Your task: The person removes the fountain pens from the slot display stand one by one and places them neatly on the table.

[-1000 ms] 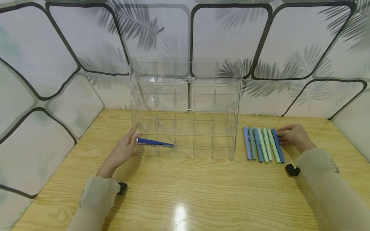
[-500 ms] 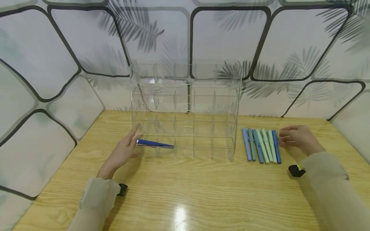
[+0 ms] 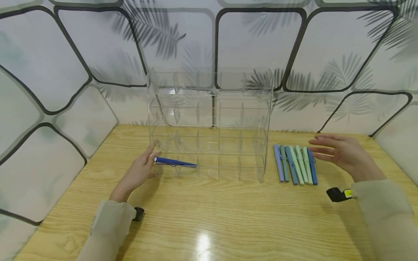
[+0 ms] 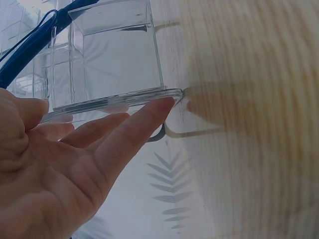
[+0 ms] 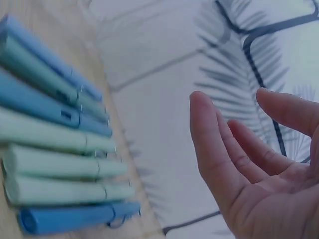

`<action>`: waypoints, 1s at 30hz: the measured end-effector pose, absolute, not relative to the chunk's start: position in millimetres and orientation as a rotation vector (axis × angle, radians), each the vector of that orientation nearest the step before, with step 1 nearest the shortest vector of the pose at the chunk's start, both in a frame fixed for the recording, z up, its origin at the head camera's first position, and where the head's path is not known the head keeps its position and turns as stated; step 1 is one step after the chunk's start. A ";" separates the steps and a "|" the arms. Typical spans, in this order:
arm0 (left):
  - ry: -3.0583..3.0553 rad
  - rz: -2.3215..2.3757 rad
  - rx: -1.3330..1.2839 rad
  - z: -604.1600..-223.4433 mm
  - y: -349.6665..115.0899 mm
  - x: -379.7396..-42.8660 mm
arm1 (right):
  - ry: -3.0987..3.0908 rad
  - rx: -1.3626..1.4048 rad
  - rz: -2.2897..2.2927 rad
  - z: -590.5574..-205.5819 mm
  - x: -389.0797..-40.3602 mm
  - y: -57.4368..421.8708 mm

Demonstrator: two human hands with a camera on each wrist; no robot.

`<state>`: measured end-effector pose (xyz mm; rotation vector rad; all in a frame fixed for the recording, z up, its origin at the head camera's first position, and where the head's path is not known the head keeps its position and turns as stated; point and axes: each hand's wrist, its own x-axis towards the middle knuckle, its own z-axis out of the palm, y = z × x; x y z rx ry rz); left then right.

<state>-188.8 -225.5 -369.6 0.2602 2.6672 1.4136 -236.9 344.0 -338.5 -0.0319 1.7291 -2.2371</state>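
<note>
My left hand (image 3: 138, 172) touches the left side of a clear acrylic rack (image 3: 209, 154), fingers stretched along the outer wall. In the left wrist view, the straight fingers (image 4: 134, 129) lie against the panel and the thumb is near its front edge. A dark blue pen (image 3: 174, 162) lies across the rack's lower row, its end close to the thumb. Over at the right, my right hand (image 3: 343, 154) is raised with fingers extended, holding nothing. Beside it several pens lie side by side: a blue pen (image 5: 79, 216) nearest, then pale green (image 5: 55, 189), darker blue, teal and lavender ones.
The rack has several rows of dividers and stands on the wooden table (image 3: 209, 217) near the patterned wall (image 3: 261, 40). Small black devices (image 3: 138, 214) are worn at both wrists.
My right hand has left the rightmost blue pen, which moved left against the row, and has risen back to the right with fingers spreading. The left hand stays put.
</note>
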 end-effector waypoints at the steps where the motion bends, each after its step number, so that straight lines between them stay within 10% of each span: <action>1: 2.668 1.413 0.256 -369.4 -225.3 -188.7 | 1.687 -0.067 -2.257 -338.1 -235.4 342.0; 30: 2.668 1.426 0.247 -372.2 -225.9 -190.8 | 1.699 -0.548 -2.112 -311.2 -209.7 247.8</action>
